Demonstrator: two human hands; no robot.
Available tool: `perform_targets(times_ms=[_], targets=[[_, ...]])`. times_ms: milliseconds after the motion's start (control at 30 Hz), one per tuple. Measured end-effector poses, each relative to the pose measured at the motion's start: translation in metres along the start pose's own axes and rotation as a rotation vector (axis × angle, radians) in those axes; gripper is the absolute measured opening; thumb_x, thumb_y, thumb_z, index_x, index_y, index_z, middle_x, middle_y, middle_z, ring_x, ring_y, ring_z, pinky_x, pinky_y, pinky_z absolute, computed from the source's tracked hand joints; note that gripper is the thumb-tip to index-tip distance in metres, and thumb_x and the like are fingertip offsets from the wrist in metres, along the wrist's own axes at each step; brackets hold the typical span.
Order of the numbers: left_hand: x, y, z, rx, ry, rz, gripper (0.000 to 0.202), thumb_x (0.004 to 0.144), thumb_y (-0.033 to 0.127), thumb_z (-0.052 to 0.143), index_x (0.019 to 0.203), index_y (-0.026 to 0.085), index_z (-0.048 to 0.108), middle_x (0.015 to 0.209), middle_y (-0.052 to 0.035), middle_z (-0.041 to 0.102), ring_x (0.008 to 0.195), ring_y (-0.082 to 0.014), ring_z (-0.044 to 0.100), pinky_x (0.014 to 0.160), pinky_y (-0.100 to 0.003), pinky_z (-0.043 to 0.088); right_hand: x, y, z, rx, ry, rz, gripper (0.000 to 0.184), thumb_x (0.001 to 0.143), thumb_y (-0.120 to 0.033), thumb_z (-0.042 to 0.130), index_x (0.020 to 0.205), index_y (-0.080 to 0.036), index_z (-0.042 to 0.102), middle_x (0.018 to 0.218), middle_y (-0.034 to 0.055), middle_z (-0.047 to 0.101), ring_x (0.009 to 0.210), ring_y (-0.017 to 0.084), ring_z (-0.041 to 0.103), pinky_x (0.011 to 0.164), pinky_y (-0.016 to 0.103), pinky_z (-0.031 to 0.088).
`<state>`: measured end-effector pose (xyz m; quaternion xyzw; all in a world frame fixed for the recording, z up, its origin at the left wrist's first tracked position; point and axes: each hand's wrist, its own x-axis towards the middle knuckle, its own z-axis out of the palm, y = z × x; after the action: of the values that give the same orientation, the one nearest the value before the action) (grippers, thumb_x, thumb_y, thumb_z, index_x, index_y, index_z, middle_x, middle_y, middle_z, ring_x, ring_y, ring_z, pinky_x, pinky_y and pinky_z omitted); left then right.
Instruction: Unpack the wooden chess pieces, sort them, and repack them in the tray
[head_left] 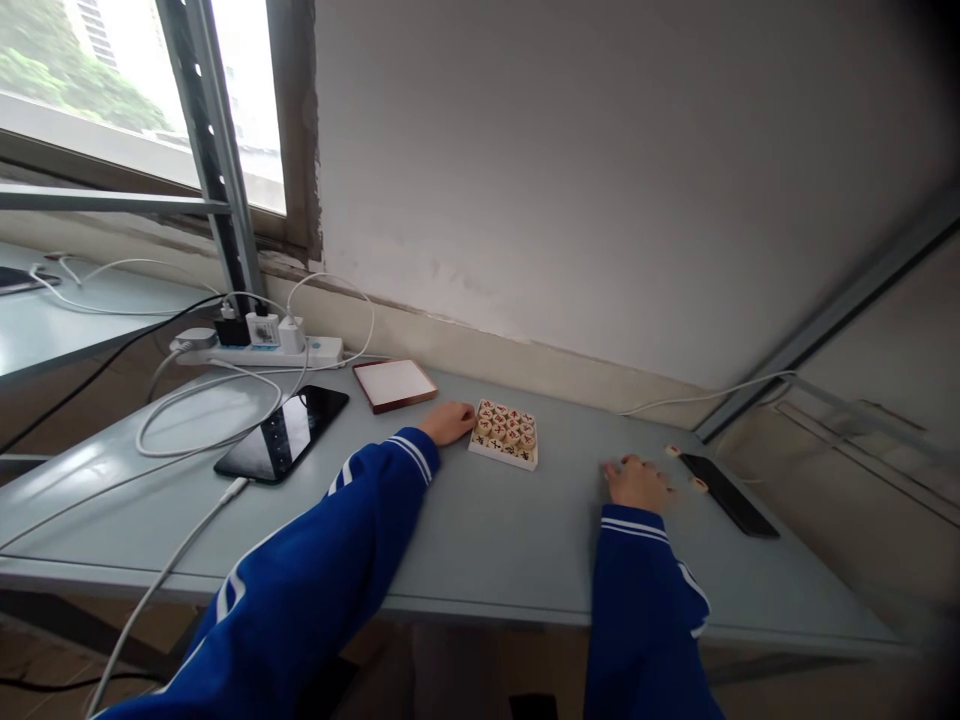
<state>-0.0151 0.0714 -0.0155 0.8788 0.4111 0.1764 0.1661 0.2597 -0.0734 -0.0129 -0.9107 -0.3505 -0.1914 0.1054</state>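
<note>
A shallow white box (503, 460) sits on the desk, filled with round wooden Chinese chess pieces (510, 425) bearing red and black characters. At its left edge rests my left hand (450, 422), fingers curled and pressed against the box. Farther right, my right hand (637, 485) is over the desk, slightly blurred, its fingers curled in; anything inside them is hidden. Near that hand lie two loose chess pieces, one (672, 451) farther back and another (699, 485) beside a dark phone-like slab (729, 495).
A reddish-brown box lid (395, 383) with a white inside lies behind my left arm. To the left are a black phone (285, 435), white cables and a power strip (322, 351) with chargers. The wall (570, 200) bounds the desk (495, 540) behind; metal posts stand at both sides.
</note>
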Motion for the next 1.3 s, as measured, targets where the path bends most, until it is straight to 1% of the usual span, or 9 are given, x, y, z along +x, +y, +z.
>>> perform_targets(times_ms=[100,200,300,433,567,667,900,1100,1300], targets=[[-0.001,0.001,0.000,0.009,0.007,-0.019,0.032,0.081,0.036,0.036,0.071,0.016,0.058,0.072,-0.0056,0.062,0.063,-0.0153,0.052,0.051,-0.024,0.029,0.000,0.010,0.004,0.091,-0.201,-0.003,0.029,0.075,-0.039,0.047,0.087,-0.017,0.060,0.091,0.0139,0.061,0.086,0.028,0.054,0.071,0.041,0.037],[-0.001,0.000,0.001,0.008,0.009,-0.020,0.033,0.082,0.037,0.035,0.074,0.016,0.059,0.075,-0.0062,0.062,0.065,-0.0158,0.053,0.053,-0.023,0.031,0.002,0.004,0.005,0.243,-0.248,-0.098,0.027,0.072,-0.042,0.050,0.084,-0.019,0.061,0.083,0.0091,0.063,0.081,0.024,0.056,0.069,0.035,0.038],[-0.001,-0.002,0.002,-0.003,0.010,-0.016,0.032,0.082,0.037,0.036,0.076,0.016,0.060,0.077,-0.0061,0.063,0.066,-0.0155,0.054,0.056,-0.023,0.034,0.000,-0.018,0.002,0.546,-0.213,-0.244,0.035,0.071,-0.048,0.051,0.087,-0.019,0.061,0.079,0.0062,0.064,0.071,0.019,0.055,0.065,0.031,0.039],[-0.002,-0.001,0.001,-0.021,0.007,-0.015,0.031,0.081,0.036,0.037,0.075,0.016,0.060,0.076,-0.0056,0.063,0.066,-0.0151,0.054,0.056,-0.023,0.034,-0.021,-0.063,-0.006,0.950,-0.304,-0.522,0.043,0.073,-0.052,0.047,0.094,-0.017,0.060,0.080,0.0046,0.063,0.066,0.015,0.053,0.061,0.026,0.040],[-0.004,0.001,-0.002,-0.044,-0.006,-0.037,0.033,0.082,0.038,0.037,0.074,0.015,0.061,0.073,-0.0050,0.063,0.065,-0.0151,0.053,0.056,-0.023,0.034,-0.051,-0.103,-0.021,0.765,-0.117,-0.762,0.029,0.075,-0.043,0.049,0.091,-0.022,0.061,0.086,0.0034,0.063,0.077,0.016,0.054,0.070,0.028,0.037],[-0.005,0.002,-0.003,-0.058,-0.001,-0.028,0.033,0.082,0.037,0.037,0.073,0.015,0.061,0.069,-0.0044,0.062,0.063,-0.0148,0.053,0.056,-0.023,0.035,-0.065,-0.119,-0.030,0.650,0.027,-0.808,0.025,0.077,-0.037,0.050,0.094,-0.022,0.059,0.094,0.0044,0.062,0.089,0.018,0.052,0.075,0.029,0.034],[-0.001,-0.003,0.001,-0.076,0.015,0.011,0.030,0.081,0.035,0.038,0.072,0.015,0.059,0.067,-0.0035,0.061,0.060,-0.0134,0.051,0.055,-0.023,0.034,-0.071,-0.127,-0.027,0.678,0.017,-0.890,0.023,0.080,-0.035,0.046,0.095,-0.024,0.060,0.089,0.0041,0.063,0.088,0.019,0.052,0.077,0.032,0.031],[0.000,-0.003,0.001,-0.083,0.013,0.019,0.027,0.079,0.032,0.040,0.069,0.015,0.058,0.065,-0.0030,0.060,0.060,-0.0135,0.051,0.055,-0.023,0.032,-0.067,-0.119,-0.031,0.602,0.066,-0.817,0.024,0.082,-0.032,0.042,0.095,-0.024,0.060,0.092,0.0040,0.062,0.088,0.019,0.051,0.074,0.031,0.030],[-0.002,0.000,-0.004,-0.083,-0.022,-0.017,0.028,0.079,0.032,0.040,0.069,0.016,0.060,0.066,-0.0029,0.061,0.060,-0.0129,0.051,0.053,-0.022,0.032,-0.031,-0.053,-0.016,0.215,0.179,-0.331,0.030,0.079,-0.027,0.041,0.102,-0.017,0.057,0.105,0.0142,0.055,0.098,0.028,0.045,0.077,0.041,0.032]])
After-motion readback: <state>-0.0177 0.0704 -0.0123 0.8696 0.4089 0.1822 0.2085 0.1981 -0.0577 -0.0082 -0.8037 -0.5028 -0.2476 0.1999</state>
